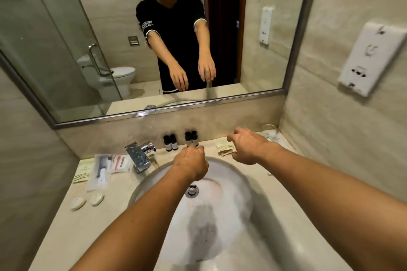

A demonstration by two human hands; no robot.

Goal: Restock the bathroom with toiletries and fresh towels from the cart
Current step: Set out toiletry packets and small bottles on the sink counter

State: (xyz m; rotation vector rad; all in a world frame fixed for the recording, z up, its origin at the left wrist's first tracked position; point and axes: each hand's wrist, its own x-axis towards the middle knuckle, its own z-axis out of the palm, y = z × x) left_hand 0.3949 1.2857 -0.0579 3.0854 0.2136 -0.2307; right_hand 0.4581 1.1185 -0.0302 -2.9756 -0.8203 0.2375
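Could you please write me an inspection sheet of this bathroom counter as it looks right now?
Surface: beige stone counter around an oval white sink; dark smear in the basin.
Job's things: four small dark bottles in two pairs by the backsplash; wrapped toiletry packets left of the faucet; two oval soaps; folded paper packets on the right.
Clutter: clear plastic wrapping in the far right corner.
Grippers: left hand curled by the right bottle pair, hold unclear; right hand loosely curled, empty.
Cables: nothing seen.
Surroundings: mirror, wall socket panel.
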